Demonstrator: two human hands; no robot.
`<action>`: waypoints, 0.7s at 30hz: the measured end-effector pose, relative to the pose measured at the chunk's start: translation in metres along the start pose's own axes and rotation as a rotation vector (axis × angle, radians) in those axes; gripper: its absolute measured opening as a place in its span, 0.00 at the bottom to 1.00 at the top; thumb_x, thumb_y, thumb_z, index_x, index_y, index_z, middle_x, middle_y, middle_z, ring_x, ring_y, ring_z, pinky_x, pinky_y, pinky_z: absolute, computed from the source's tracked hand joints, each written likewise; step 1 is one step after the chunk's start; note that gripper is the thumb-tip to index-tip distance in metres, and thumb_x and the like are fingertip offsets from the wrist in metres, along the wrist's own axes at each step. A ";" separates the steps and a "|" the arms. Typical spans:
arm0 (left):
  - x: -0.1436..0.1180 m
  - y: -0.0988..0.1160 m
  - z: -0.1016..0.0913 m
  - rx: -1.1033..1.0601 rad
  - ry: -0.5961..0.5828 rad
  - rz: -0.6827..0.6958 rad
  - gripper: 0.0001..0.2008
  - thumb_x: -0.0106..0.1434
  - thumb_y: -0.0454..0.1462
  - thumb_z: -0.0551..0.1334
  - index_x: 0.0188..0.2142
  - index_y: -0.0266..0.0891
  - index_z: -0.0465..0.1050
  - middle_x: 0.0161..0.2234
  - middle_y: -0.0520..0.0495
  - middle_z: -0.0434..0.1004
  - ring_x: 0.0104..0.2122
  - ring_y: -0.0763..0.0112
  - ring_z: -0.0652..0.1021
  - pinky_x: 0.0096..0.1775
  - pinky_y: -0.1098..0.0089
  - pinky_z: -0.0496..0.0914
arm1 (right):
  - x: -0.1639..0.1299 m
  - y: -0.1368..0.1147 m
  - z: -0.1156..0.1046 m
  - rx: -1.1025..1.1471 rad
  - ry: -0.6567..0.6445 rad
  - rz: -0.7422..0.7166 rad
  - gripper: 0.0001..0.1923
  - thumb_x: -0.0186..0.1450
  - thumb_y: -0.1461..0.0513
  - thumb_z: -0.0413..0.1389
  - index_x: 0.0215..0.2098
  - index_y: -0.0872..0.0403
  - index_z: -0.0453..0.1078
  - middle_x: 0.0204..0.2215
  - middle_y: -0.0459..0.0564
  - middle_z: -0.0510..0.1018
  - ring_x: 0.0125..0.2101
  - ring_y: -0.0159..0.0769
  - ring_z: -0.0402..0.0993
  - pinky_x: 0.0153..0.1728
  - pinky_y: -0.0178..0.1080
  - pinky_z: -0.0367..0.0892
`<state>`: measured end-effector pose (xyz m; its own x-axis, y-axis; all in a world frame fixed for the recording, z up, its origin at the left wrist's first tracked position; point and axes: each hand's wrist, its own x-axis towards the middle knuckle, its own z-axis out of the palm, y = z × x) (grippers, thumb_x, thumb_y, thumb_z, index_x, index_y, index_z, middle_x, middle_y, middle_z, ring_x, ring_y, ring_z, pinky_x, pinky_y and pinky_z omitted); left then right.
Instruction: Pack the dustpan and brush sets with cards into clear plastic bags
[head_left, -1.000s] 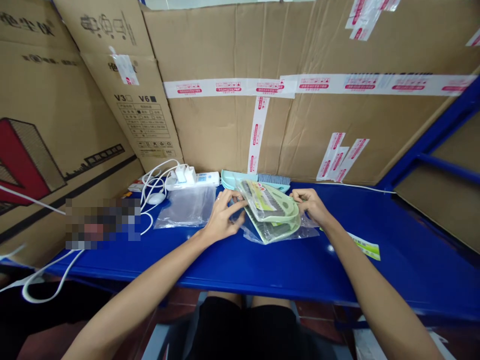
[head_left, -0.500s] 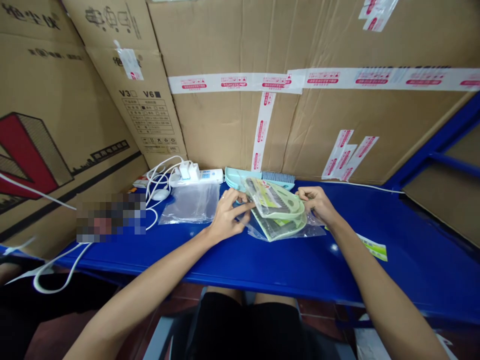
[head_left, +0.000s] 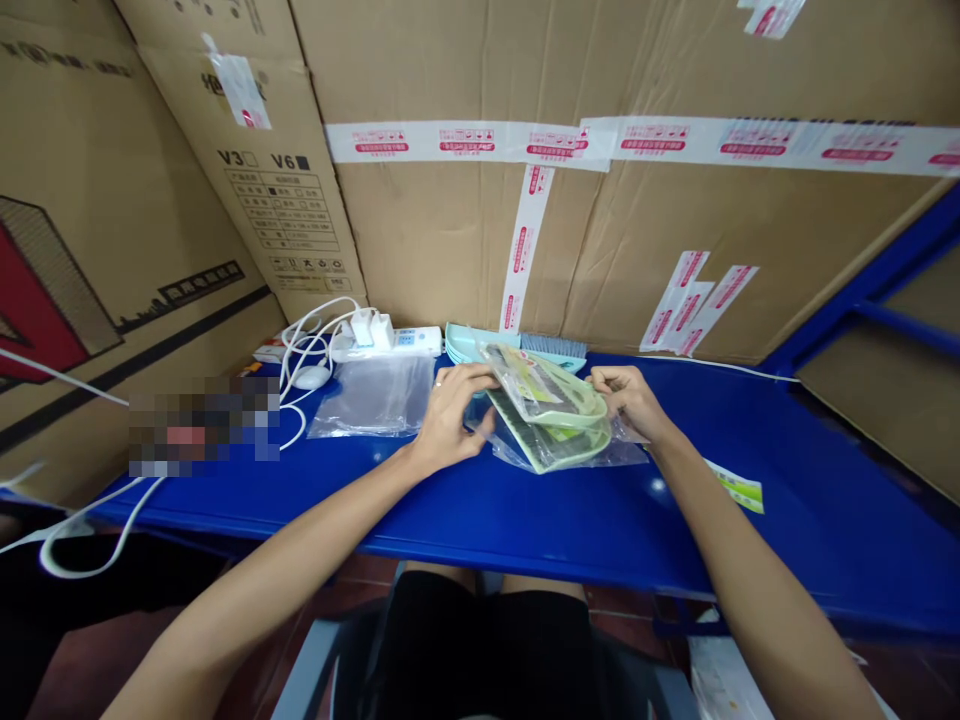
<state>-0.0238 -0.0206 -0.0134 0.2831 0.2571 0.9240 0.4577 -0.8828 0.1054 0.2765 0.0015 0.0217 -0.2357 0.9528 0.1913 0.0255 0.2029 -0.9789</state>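
pinching the clear bag [head_left: 559, 455] around the green dustpan set [head_left: 551, 415] at the tabletop [head_left: 525, 520] centre, left hand [head_left: 450, 420] at 9 o'clock, right hand [head_left: 628, 400] at 3; the thin film could tear if tugged.

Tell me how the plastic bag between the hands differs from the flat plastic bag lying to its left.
The bag between the hands is filled: a pale green dustpan set with a printed card shows through it. The flat bag looks empty.
The left hand and right hand grip the filled bag at its two sides; the flat bag lies untouched.
The filled bag bulges and crinkles; the flat bag lies smooth on the blue table.
Both are clear plastic.
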 end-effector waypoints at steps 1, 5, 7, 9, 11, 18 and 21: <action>0.000 0.001 0.000 0.009 0.003 0.003 0.18 0.66 0.33 0.64 0.55 0.40 0.68 0.52 0.38 0.80 0.51 0.55 0.79 0.49 0.56 0.69 | 0.000 0.001 0.000 0.006 0.000 0.004 0.15 0.36 0.67 0.52 0.18 0.51 0.49 0.18 0.41 0.59 0.22 0.28 0.48 0.23 0.36 0.40; 0.001 0.003 0.000 0.036 0.008 0.001 0.17 0.66 0.33 0.64 0.54 0.41 0.68 0.52 0.39 0.79 0.53 0.55 0.79 0.51 0.53 0.70 | 0.003 0.004 -0.003 0.028 -0.007 0.036 0.15 0.35 0.68 0.53 0.17 0.51 0.50 0.18 0.41 0.57 0.21 0.28 0.47 0.23 0.36 0.38; -0.001 0.004 0.000 0.025 0.009 -0.017 0.17 0.66 0.33 0.64 0.54 0.42 0.68 0.55 0.38 0.76 0.54 0.55 0.79 0.53 0.52 0.72 | 0.004 0.007 -0.004 0.026 -0.015 0.047 0.15 0.36 0.68 0.53 0.18 0.51 0.50 0.18 0.40 0.56 0.21 0.28 0.46 0.23 0.36 0.38; -0.002 0.003 0.000 -0.007 0.009 -0.039 0.18 0.65 0.33 0.65 0.54 0.42 0.68 0.56 0.37 0.72 0.55 0.55 0.77 0.54 0.51 0.73 | 0.004 0.009 -0.004 0.018 -0.025 0.049 0.15 0.36 0.68 0.54 0.18 0.51 0.51 0.18 0.40 0.55 0.21 0.28 0.46 0.23 0.36 0.38; -0.003 0.003 0.000 -0.043 -0.008 -0.044 0.20 0.65 0.33 0.65 0.55 0.41 0.67 0.55 0.36 0.70 0.56 0.54 0.76 0.54 0.51 0.74 | 0.004 0.009 -0.004 0.008 -0.034 0.047 0.15 0.37 0.68 0.54 0.18 0.51 0.50 0.18 0.40 0.55 0.21 0.28 0.46 0.23 0.36 0.39; -0.007 -0.003 0.006 -0.108 0.034 -0.043 0.26 0.65 0.31 0.66 0.60 0.43 0.63 0.55 0.37 0.69 0.54 0.57 0.76 0.52 0.53 0.76 | 0.001 0.000 -0.014 -0.172 -0.006 -0.057 0.15 0.37 0.66 0.52 0.20 0.50 0.48 0.20 0.41 0.58 0.24 0.29 0.49 0.23 0.36 0.42; -0.006 -0.002 0.005 -0.109 0.029 -0.055 0.33 0.65 0.32 0.67 0.66 0.45 0.58 0.62 0.33 0.65 0.50 0.60 0.79 0.50 0.55 0.77 | 0.000 -0.003 -0.022 -0.305 -0.005 -0.141 0.14 0.38 0.65 0.51 0.19 0.50 0.49 0.20 0.41 0.59 0.25 0.30 0.50 0.24 0.36 0.45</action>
<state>-0.0224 -0.0182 -0.0214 0.2351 0.2965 0.9256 0.3774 -0.9055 0.1942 0.2982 0.0055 0.0261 -0.2627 0.9094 0.3226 0.2817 0.3921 -0.8757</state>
